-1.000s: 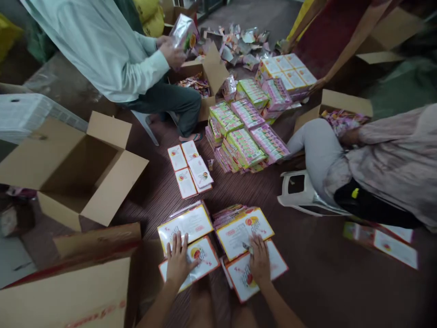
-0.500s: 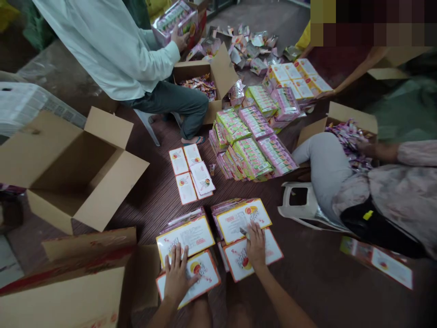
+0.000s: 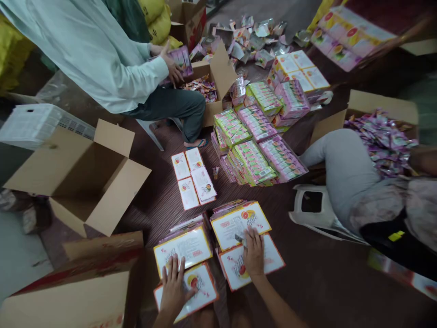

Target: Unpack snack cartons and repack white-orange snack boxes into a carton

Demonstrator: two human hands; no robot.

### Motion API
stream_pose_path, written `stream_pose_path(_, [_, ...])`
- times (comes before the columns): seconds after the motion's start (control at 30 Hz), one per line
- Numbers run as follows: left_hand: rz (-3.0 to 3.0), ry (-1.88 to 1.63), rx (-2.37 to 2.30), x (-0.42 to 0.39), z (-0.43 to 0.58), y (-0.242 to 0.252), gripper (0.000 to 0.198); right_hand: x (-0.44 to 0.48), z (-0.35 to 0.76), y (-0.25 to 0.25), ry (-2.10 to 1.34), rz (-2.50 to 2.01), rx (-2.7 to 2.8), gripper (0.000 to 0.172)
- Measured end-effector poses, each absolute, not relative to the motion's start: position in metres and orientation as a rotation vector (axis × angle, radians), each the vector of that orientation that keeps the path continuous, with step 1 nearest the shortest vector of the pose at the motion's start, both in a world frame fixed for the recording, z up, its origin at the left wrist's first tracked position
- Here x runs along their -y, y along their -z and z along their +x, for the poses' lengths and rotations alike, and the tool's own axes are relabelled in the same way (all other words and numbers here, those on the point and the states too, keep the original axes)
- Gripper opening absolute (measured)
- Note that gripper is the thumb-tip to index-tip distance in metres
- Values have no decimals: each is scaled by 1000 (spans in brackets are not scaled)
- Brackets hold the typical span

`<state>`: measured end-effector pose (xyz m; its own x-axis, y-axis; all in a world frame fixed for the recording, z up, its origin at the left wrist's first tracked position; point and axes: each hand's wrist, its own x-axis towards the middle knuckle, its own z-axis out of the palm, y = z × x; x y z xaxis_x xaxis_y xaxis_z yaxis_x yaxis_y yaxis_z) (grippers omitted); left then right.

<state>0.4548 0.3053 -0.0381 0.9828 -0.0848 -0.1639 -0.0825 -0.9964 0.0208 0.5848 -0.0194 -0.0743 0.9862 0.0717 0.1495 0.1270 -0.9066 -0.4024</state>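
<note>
Four stacks of flat white packets with orange borders lie on the floor in front of me. My left hand rests flat, fingers spread, on the near left stack. Over the near right stack my right hand lies palm down, and a small dark thing I cannot make out sits at its fingertips. Behind them are the far left stack and the far right stack.
An open cardboard box stands at the left, another carton near left. Small white packets and piled green and pink packs lie ahead. A person in a pale shirt sits behind; another person on a white stool at the right.
The view has tilted and drifted, so the stacks sit lower in frame. Both my hands have stayed on the near stacks. The person behind has lowered a pack toward the box.
</note>
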Motion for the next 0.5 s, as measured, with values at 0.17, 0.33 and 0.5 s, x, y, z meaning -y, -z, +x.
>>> stream_pose_path(0.17, [3127, 234, 25, -295, 469, 38, 114, 17, 589, 72, 159, -2662, 111, 53])
stream_pose_path(0.33, [3103, 236, -44, -304, 494, 42, 115, 21, 581, 67, 143, -2662, 89, 52])
stream_pose_path(0.5, [3092, 243, -21, -307, 488, 41, 114, 24, 579, 71, 100, -2686, 126, 54])
